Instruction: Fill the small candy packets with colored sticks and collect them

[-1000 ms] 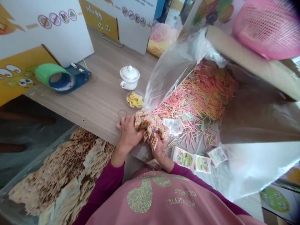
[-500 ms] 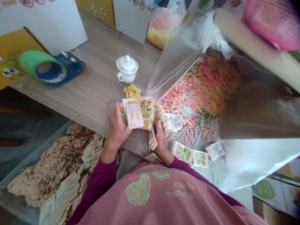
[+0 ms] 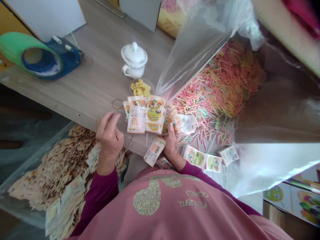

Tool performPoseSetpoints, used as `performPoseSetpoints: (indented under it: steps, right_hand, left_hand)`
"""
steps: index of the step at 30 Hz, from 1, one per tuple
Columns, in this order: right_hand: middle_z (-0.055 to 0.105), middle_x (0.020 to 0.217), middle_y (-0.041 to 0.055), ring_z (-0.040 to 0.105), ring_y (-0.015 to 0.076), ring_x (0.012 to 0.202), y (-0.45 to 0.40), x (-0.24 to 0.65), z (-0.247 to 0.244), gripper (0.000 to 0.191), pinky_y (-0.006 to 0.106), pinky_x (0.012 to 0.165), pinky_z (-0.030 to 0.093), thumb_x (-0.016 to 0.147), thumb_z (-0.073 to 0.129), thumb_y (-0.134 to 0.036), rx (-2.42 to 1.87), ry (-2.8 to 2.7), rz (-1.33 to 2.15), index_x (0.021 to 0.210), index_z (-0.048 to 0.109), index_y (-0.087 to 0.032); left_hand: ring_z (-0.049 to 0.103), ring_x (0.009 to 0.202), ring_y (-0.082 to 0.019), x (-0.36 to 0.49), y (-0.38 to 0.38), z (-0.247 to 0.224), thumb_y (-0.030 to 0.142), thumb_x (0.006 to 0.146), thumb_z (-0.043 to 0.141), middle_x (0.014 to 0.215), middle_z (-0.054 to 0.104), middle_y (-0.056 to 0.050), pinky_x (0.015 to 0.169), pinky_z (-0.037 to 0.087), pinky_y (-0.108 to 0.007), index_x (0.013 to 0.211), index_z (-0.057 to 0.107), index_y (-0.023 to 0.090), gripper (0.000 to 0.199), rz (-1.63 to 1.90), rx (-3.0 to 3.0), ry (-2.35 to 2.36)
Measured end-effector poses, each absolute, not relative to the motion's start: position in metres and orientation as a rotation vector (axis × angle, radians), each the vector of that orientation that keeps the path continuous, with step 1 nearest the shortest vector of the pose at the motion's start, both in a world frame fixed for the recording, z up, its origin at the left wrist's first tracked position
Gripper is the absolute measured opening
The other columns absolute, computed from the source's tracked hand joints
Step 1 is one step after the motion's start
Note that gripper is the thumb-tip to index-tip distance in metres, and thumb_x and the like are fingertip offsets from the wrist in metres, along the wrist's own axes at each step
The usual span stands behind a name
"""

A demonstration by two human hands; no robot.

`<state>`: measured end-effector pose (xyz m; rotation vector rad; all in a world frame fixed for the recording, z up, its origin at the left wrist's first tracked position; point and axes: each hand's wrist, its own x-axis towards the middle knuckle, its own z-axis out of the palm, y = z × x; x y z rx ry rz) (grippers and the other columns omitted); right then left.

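Observation:
My left hand [image 3: 110,136] is raised over the table's front edge, left of the packets. Its fingers are curled together, and whether they pinch something small I cannot make out. Small printed packets [image 3: 136,120] lie overlapping at the table edge between my hands. My right hand [image 3: 172,141] is closed on a bunch of packets [image 3: 172,121], thumb on top; one pale packet sticks out to its right. Another single packet [image 3: 155,150] is tilted beside my right wrist, near my lap. A thin rubber band [image 3: 117,104] lies just above my left fingertips.
A lidded white cup [image 3: 135,60] stands behind a clear dish of yellow rubber bands [image 3: 140,87]. A tape dispenser [image 3: 50,60] sits at left. Coloured sticks [image 3: 212,90] fill a plastic-lined box at right. A bag of many packets [image 3: 57,166] is below left. More packets [image 3: 196,157] lie at right.
My left hand has let go of the packets and moved left and slightly down. The packets now lie spread, and a single packet shows tilted by my right wrist. The view has shifted.

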<state>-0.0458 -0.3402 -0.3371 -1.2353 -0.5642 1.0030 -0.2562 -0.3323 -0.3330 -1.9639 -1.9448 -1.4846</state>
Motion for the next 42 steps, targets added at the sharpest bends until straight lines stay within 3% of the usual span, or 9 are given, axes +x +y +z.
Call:
performPoseSetpoints:
  steps: [4, 7, 14, 18, 22, 30, 36, 39, 42]
  right_hand:
    - [0.070, 0.136, 0.0086, 0.066, 0.0251, 0.129, -0.341, -0.046, -0.335, 0.053, 0.049, 0.114, 0.051, 0.089, 0.069, -0.052, -1.209, -0.571, 1.016, 0.132, 0.065, -0.023]
    - [0.072, 0.132, 0.0086, 0.069, 0.0250, 0.123, -0.341, -0.047, -0.334, 0.051, 0.048, 0.111, 0.053, 0.087, 0.071, -0.052, -1.229, -0.537, 1.018, 0.129, 0.067, -0.024]
    - [0.071, 0.136, 0.0070, 0.067, 0.0245, 0.126, -0.341, -0.046, -0.345, 0.058, 0.048, 0.110, 0.054, 0.088, 0.069, -0.052, -1.208, -0.557, 1.009, 0.139, 0.061, -0.027]
    - [0.070, 0.137, 0.0078, 0.068, 0.0250, 0.125, -0.341, -0.047, -0.347, 0.055, 0.049, 0.110, 0.054, 0.085, 0.073, -0.051, -1.220, -0.527, 0.985, 0.134, 0.065, -0.026]
    - [0.071, 0.135, 0.0087, 0.068, 0.0258, 0.124, -0.340, -0.049, -0.343, 0.052, 0.049, 0.112, 0.052, 0.084, 0.074, -0.050, -1.203, -0.499, 0.995, 0.127, 0.068, -0.023]
    - [0.070, 0.136, 0.0075, 0.065, 0.0248, 0.129, -0.339, -0.048, -0.345, 0.050, 0.047, 0.116, 0.049, 0.085, 0.072, -0.047, -1.235, -0.532, 0.916, 0.129, 0.068, -0.024]
    - [0.070, 0.137, 0.0072, 0.065, 0.0251, 0.130, -0.340, -0.049, -0.343, 0.051, 0.049, 0.119, 0.046, 0.083, 0.074, -0.047, -1.218, -0.511, 0.915, 0.128, 0.069, -0.024]
    - [0.070, 0.137, 0.0070, 0.065, 0.0253, 0.130, -0.340, -0.049, -0.340, 0.050, 0.049, 0.118, 0.046, 0.083, 0.074, -0.047, -1.226, -0.506, 0.919, 0.127, 0.069, -0.024]
    - [0.071, 0.136, 0.0069, 0.064, 0.0258, 0.130, -0.341, -0.050, -0.339, 0.049, 0.049, 0.119, 0.046, 0.083, 0.073, -0.048, -1.251, -0.517, 0.912, 0.126, 0.070, -0.023]
  left_hand:
    - [0.070, 0.098, -0.026, -0.256, -0.363, -0.316, 0.011, 0.089, 0.052, 0.106, 0.074, -0.010, 0.091, 0.059, -0.045, 0.113, 0.075, 0.026, 0.036, -1.453, -2.173, -1.538]
    - [0.066, 0.104, -0.026, -0.250, -0.394, -0.310, 0.005, 0.082, 0.054, 0.118, 0.071, -0.011, 0.091, 0.059, -0.043, 0.125, 0.069, 0.027, 0.050, -1.318, -2.611, -1.285]
    - [0.059, 0.112, -0.034, -0.219, -0.431, -0.335, 0.029, 0.086, 0.074, 0.123, 0.068, -0.017, 0.096, 0.057, -0.054, 0.126, 0.070, 0.025, 0.041, -1.171, -2.709, -1.504]
    - [0.063, 0.102, -0.025, -0.217, -0.429, -0.336, 0.011, 0.089, 0.062, 0.113, 0.072, -0.011, 0.087, 0.059, -0.042, 0.119, 0.072, 0.028, 0.036, -1.507, -2.584, -1.429]
    - [0.071, 0.098, -0.022, -0.245, -0.421, -0.312, 0.013, 0.092, 0.056, 0.112, 0.075, -0.008, 0.087, 0.061, -0.038, 0.116, 0.072, 0.027, 0.032, -1.678, -2.432, -1.669]
    - [0.062, 0.058, -0.014, -0.329, -0.323, -0.260, 0.031, 0.094, 0.051, 0.073, 0.074, 0.003, 0.065, 0.054, -0.031, 0.096, 0.077, 0.025, 0.027, -1.166, -2.435, -1.970]
    - [0.067, 0.067, -0.024, -0.327, -0.234, -0.280, 0.042, 0.090, 0.058, 0.071, 0.074, -0.002, 0.068, 0.057, -0.042, 0.098, 0.080, 0.029, 0.027, -1.198, -2.566, -2.024]
    - [0.068, 0.071, -0.020, -0.313, -0.247, -0.290, 0.042, 0.097, 0.055, 0.086, 0.075, -0.002, 0.069, 0.058, -0.039, 0.116, 0.075, 0.028, 0.031, -1.497, -2.315, -2.062]
    - [0.066, 0.079, -0.017, -0.291, -0.298, -0.288, 0.041, 0.098, 0.060, 0.092, 0.071, -0.001, 0.073, 0.056, -0.037, 0.105, 0.074, 0.024, 0.023, -1.507, -2.110, -1.932]
